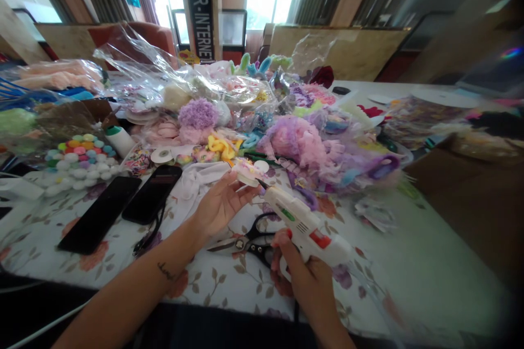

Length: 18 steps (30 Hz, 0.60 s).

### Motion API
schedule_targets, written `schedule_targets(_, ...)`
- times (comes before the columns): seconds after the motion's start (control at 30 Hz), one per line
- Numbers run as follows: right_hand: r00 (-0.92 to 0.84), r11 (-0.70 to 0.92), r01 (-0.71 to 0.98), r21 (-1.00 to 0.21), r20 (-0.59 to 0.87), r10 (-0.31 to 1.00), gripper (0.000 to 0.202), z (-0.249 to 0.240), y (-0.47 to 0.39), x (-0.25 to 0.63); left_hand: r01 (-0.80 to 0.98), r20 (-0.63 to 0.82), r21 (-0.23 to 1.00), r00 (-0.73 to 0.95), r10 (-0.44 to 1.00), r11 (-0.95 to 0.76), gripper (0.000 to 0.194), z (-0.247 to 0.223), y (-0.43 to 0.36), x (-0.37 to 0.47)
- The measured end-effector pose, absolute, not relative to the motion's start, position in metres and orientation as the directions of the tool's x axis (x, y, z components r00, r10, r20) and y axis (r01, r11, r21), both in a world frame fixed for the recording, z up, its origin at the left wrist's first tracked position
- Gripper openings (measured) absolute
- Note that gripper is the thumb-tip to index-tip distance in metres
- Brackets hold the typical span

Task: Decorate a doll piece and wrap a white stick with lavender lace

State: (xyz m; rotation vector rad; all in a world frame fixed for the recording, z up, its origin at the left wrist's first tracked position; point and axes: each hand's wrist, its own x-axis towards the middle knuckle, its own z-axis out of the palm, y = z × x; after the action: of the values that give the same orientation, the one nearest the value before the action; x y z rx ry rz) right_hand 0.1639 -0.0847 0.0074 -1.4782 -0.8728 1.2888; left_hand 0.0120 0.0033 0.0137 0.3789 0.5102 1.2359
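One small pale piece (248, 170), pinched between the fingertips of the left hand (225, 199), sits just ahead of one white glue gun (302, 222), which the right hand (306, 272) grips with curled fingers, one pair of scissors (240, 244) and, farther off, two black phones (153, 194) lying left of the gun.

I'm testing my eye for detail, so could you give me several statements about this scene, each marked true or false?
1. The right hand grips a white glue gun. True.
2. The scissors are in the left hand. False: they lie on the flowered cloth.
3. Two dark flat devices lie side by side. True.
4. The glue gun's nozzle points away from the left hand. False: its dark tip is close to the small pale piece at that hand's fingers.
5. A fluffy purple pompom sits in the pile. True.
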Motion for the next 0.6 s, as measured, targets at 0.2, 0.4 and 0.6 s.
schedule_targets(0.2,0.185,-0.277,-0.075,-0.958,-0.286,0.940,0.043,0.0047,-0.0847,0.1634,-0.796,-0.156,0.529,0.249,0.956,0.293,0.022,0.0138,0.0032,0.0126)
schedule_targets(0.4,0.183,-0.274,-0.068,-0.959,-0.282,0.942,0.043,0.0046,-0.0849,0.1634,-0.799,-0.166,0.520,0.251,0.954,0.301,0.023,0.0143,0.0025,0.0137)
schedule_targets(0.6,0.199,-0.294,-0.081,-0.952,-0.304,0.932,0.043,0.0054,-0.0848,0.1633,-0.807,-0.177,0.511,0.236,0.956,0.294,0.024,0.0141,0.0041,0.0118)
